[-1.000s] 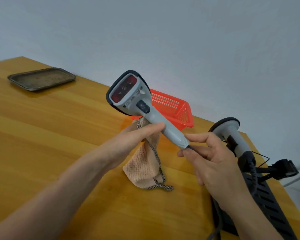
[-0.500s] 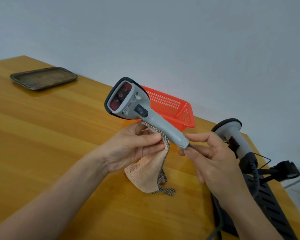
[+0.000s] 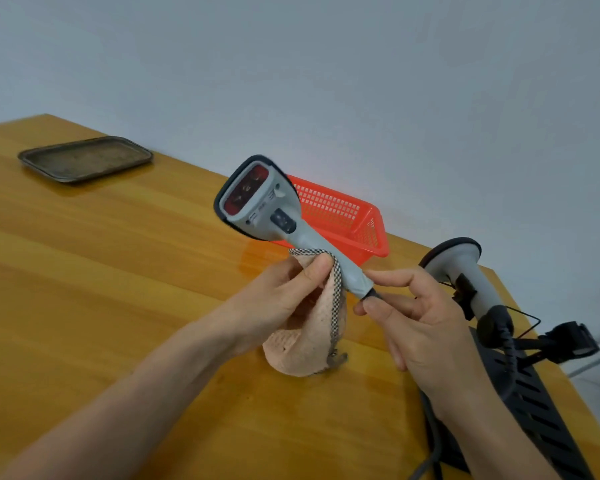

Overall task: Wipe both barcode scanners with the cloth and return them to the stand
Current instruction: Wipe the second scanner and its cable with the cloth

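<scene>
Tray (image 3: 84,159): far left, idle. Left hand (image 3: 284,296): fingers curled round cloth (image 3: 305,344), pressing it to the handle of scanner (image 3: 267,206), raised before basket (image 3: 343,216). Right hand (image 3: 426,327): pinches handle's base. Second scanner (image 3: 465,271): propped at stand (image 3: 534,386). Step, apparently: wiping first scanner; next likely its head.

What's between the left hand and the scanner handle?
The cloth: the left hand presses its checkered edge against the scanner handle, in the head view.
</scene>
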